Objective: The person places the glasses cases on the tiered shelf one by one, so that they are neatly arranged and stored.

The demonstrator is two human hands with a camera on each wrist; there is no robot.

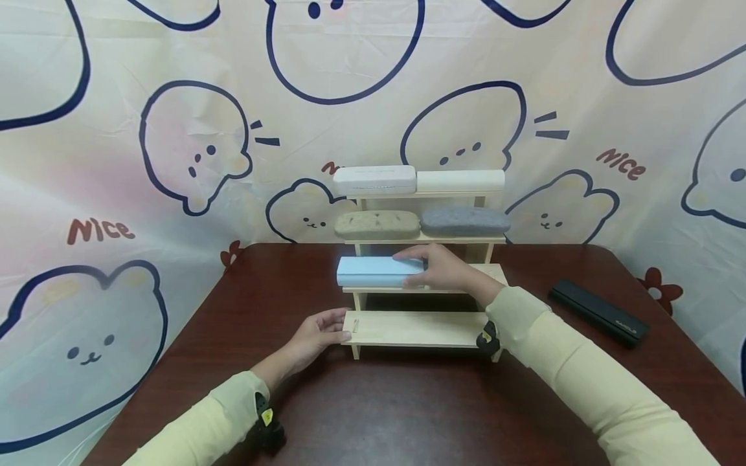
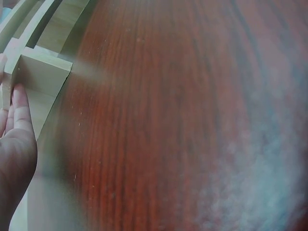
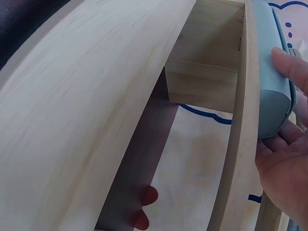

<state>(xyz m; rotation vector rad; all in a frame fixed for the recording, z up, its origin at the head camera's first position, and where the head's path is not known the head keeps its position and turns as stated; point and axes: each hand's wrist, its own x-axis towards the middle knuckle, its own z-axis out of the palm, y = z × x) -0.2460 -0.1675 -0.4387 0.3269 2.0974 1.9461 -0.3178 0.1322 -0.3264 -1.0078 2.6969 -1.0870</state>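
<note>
A light blue glasses case (image 1: 367,270) lies lengthwise at the left of the second step up on a pale wooden stepped rack (image 1: 419,329). My right hand (image 1: 445,268) grips the right end of this case, thumb in front and fingers over the top. In the right wrist view, the end of the blue case (image 3: 275,108) sits against the step's edge between thumb and fingers. My left hand (image 1: 319,333) holds the left end of the lowest step; the left wrist view has its fingers (image 2: 21,110) against the wooden end piece.
Higher up, a speckled greenish case (image 1: 377,224) and a grey-blue case (image 1: 464,221) share one step. On the top step stand a glossy white case (image 1: 375,180) and a cream case (image 1: 460,180). A black case (image 1: 597,312) lies on the dark table (image 1: 408,408) at right.
</note>
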